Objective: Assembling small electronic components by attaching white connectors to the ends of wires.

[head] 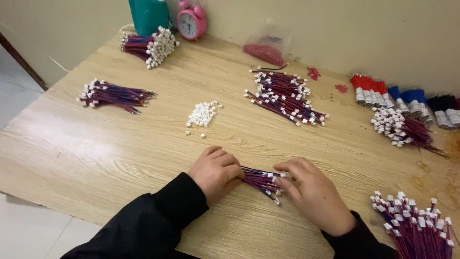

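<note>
Hands rest low on the wooden table (pixel 96 158), close to its near edge, with a small wire bundle (pixel 258 180) held between them. The left hand (pixel 215 173) has its fingers curled together over one end of the bundle, pressing it to the table. The right hand (pixel 314 194) lies palm down at the other end, where its fingertips (pixel 282 184) are pinched on the white plugs. The bundle lies flat, red and blue wires running from left to right. A loose heap of white plugs (pixel 202 114) sits beyond the left hand, well apart from it. Further wire bundles are spread around: one at the far left (pixel 112 95), one at the far edge (pixel 148 45) beside a pink alarm clock (pixel 191 21), a scattered pile at centre (pixel 285 96), one at the right (pixel 405 127), and one at the near right corner (pixel 417 230). Red, blue and black tassel-like bunches (pixel 402 98) lie along the right far edge. A clear bag of red pieces (pixel 266 48) leans against the wall.
</note>
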